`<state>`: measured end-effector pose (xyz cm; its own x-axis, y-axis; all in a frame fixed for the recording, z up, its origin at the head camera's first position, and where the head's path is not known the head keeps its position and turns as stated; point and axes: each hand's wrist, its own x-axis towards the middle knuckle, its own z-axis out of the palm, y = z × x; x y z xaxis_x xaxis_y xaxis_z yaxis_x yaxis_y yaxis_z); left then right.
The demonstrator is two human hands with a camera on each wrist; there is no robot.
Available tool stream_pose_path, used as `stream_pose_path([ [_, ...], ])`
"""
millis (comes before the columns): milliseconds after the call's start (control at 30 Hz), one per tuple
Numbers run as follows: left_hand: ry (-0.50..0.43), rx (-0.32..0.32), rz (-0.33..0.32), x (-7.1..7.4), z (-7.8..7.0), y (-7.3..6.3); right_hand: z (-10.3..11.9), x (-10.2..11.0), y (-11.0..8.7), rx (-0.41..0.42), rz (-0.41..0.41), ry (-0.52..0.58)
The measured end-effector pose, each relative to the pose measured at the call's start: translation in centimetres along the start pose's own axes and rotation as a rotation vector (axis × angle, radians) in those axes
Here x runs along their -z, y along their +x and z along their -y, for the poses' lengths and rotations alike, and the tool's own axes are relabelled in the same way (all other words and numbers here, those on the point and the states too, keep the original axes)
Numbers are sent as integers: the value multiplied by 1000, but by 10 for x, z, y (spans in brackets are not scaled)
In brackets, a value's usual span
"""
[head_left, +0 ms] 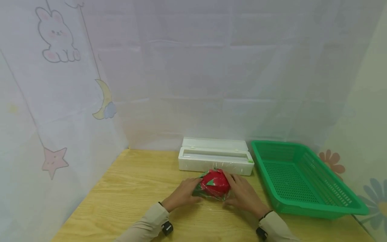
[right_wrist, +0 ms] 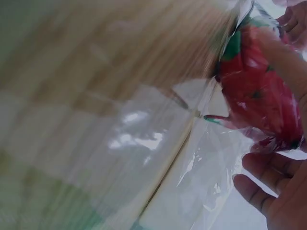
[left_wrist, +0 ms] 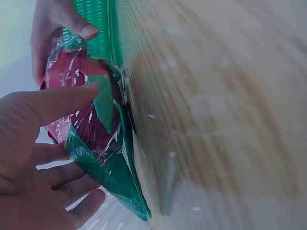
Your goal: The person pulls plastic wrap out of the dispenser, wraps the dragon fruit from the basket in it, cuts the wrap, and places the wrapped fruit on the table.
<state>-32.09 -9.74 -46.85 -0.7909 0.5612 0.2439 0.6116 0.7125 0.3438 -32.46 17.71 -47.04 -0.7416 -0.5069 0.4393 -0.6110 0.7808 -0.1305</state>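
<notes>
A red dragon fruit [head_left: 218, 188] with green leaf-like scales lies on the wooden table, wrapped in clear, shiny cling film [right_wrist: 206, 167]. My left hand [head_left: 185, 194] holds its left side, the thumb laid across the wrapped skin and the other fingers bent along the edge in the left wrist view. From the opposite side, my right hand [head_left: 243, 195] grips the fruit with thumb and fingers. In the right wrist view, film spreads from the fruit near the right fingertips. The underside of the fruit is hidden.
Right behind the fruit stands a white cling film dispenser box [head_left: 208, 165], its lid raised. A green plastic basket [head_left: 302, 205] with perforated walls sits at the right. The wooden table [head_left: 145, 178] ends against a patterned cloth backdrop [head_left: 187, 74].
</notes>
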Motion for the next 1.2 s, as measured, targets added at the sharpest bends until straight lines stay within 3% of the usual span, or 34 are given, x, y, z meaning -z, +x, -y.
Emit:
stream_pose_path([
  [167, 28, -14, 3, -2, 4, 4, -6, 1, 3, 29, -12, 25],
  [433, -48, 12, -69, -3, 6, 14, -14, -2, 8, 5, 18, 116],
  [533, -29, 21, -92, -4, 6, 15, -17, -4, 10, -16, 16, 163],
  [733, 72, -54, -174, -5, 5, 18, -19, 0, 12, -57, -2, 271],
  [900, 115, -101, -256, -3, 3, 20, -19, 5, 13, -42, -26, 308],
  [1033, 86, -114, -283, 1, 1, 20, -18, 9, 12, -58, -33, 313],
  [1200, 23, -151, -334, 10, 0, 20, -13, 19, 13, -148, -38, 331],
])
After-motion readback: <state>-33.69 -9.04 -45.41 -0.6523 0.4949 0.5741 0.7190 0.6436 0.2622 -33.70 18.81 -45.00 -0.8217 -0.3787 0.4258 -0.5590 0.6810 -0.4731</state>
